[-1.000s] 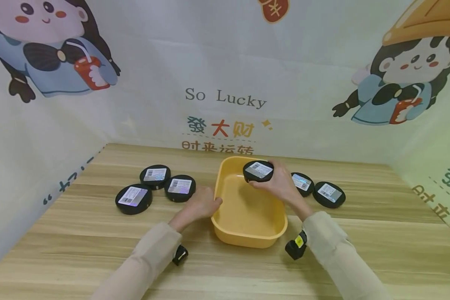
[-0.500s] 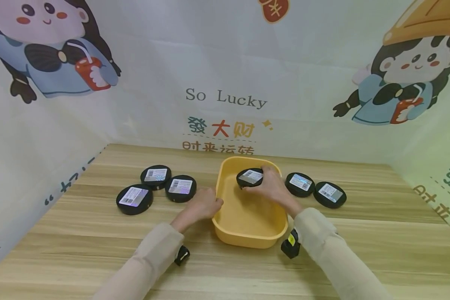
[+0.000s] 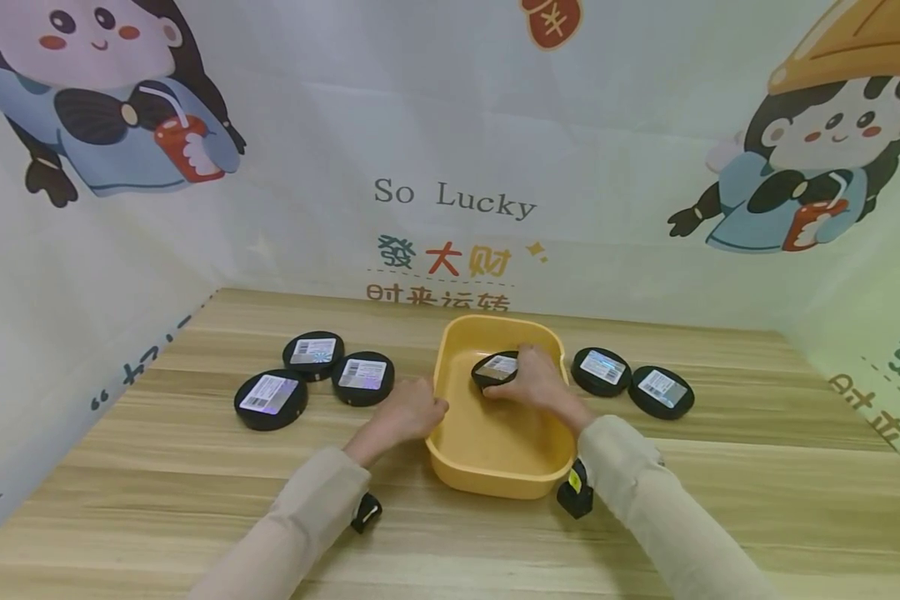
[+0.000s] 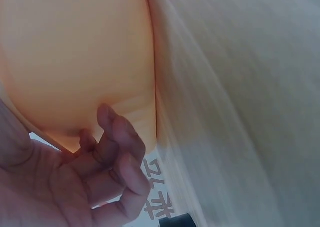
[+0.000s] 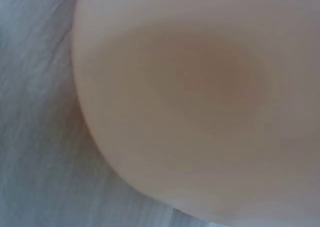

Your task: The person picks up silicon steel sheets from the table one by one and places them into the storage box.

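A yellow plastic basin (image 3: pixel 499 480) stands on the wooden table. My left hand (image 3: pixel 407 408) grips its left rim, thumb over the edge. In the left wrist view, the curled fingers of the left hand (image 4: pixel 107 172) lie against the basin's outer wall (image 4: pixel 80 62). Inside the basin, toward its back, my right hand (image 3: pixel 536 382) holds a flat round black case (image 3: pixel 492 367) by its right side. A silvery barcode label faces up on the case, partly covered by the hand. Only the blurred basin (image 5: pixel 200 112) and tabletop fill the right wrist view; hand and case are hidden there.
Left of the basin lie three similar black cases (image 3: pixel 271 400) (image 3: pixel 313 354) (image 3: pixel 363 377), close together. Two more cases (image 3: pixel 601 372) (image 3: pixel 662 392) lie to the right. A printed cloth backdrop (image 3: pixel 450 125) rises behind the table (image 3: pixel 195 500).
My right hand has lowered the black case into the basin, moving slightly left and down. The left hand keeps its grip on the rim.
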A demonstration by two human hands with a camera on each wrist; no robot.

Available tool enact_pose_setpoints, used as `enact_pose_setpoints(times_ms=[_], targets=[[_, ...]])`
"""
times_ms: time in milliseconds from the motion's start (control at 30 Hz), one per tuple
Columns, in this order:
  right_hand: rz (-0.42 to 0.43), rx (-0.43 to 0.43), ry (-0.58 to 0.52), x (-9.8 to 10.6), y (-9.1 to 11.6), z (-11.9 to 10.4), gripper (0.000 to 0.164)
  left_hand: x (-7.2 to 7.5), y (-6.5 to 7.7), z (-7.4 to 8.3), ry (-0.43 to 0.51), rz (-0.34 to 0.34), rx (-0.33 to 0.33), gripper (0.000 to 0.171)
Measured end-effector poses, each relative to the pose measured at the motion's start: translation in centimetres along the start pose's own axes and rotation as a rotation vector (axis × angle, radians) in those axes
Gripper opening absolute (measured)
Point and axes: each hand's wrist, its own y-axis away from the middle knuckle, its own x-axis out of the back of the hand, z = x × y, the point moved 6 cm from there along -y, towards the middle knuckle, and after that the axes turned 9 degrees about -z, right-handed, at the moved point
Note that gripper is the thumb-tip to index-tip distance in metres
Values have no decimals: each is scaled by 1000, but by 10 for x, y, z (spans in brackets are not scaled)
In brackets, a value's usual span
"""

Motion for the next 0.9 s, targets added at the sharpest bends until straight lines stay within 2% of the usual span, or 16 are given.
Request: enact_pose_setpoints(times_ms=[300,600,900], targets=[[-47,-16,25,-7,-2,3,58,0,-1,0,-45,-10,7,13],[-134,-48,83,-14,-2,4,57,-1,-1,-3,-15,9,54,17],[-171,-73,104,-16,-2,4,68,0,0,-4,-21,33,82,18]])
